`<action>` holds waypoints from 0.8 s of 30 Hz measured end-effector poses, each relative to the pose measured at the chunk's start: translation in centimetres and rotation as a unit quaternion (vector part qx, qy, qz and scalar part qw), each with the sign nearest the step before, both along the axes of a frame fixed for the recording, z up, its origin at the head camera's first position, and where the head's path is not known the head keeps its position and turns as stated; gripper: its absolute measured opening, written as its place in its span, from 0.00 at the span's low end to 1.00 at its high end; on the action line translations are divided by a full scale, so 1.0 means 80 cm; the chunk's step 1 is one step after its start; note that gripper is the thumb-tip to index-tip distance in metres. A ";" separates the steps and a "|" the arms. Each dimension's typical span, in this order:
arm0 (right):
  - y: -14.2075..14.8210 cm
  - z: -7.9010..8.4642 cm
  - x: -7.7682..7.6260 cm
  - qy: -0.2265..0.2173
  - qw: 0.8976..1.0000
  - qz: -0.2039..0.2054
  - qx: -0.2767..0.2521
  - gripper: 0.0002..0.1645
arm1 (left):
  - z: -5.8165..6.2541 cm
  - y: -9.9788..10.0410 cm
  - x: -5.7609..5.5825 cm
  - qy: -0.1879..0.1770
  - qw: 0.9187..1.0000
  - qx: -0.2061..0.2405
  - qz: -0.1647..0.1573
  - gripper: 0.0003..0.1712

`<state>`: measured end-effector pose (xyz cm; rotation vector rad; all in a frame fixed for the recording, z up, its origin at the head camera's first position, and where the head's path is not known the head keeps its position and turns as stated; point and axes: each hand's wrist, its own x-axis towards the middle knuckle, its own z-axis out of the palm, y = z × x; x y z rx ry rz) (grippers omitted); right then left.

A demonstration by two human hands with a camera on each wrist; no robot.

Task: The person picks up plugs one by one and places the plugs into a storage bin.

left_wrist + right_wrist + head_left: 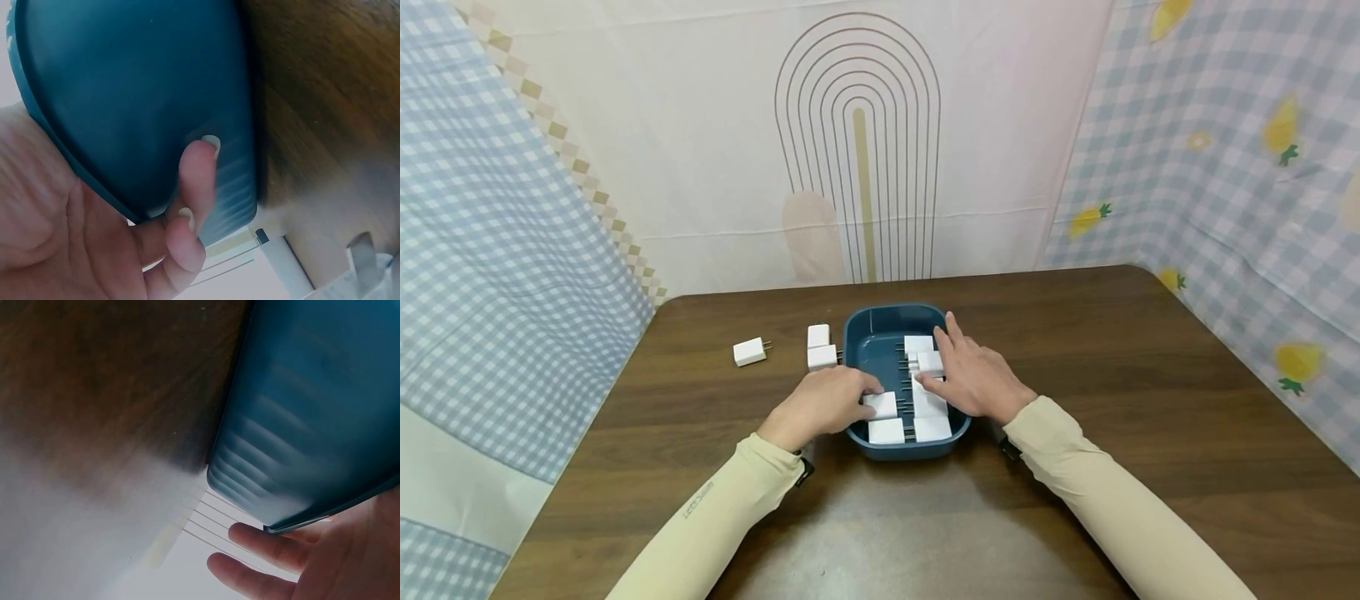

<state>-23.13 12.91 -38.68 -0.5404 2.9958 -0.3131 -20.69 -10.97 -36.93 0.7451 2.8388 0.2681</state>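
Pictured on a wooden table [1090,350], in a blue tray [891,452]: with right hand [985,379] splayed over white chargers [931,400], left hand [822,402] apparently pinching another charger [883,406]; at risk of snagged prongs [904,367], from facing rows pushed too close.

bin [906,452]: blue, rounded corners, upright, partly filled
right-row plugs [932,428]: several white blocks, one pinched, prongs left
left-row plugs [887,431]: two white, one pinched, prongs right
outside plugs [749,352]: three white, left of bin; two near it, one apart
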 end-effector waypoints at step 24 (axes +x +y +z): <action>0.000 0.000 0.000 -0.008 1.000 -0.002 -0.004 0.55 | 0.013 -0.022 -0.006 0.105 0.994 0.024 -0.028 0.14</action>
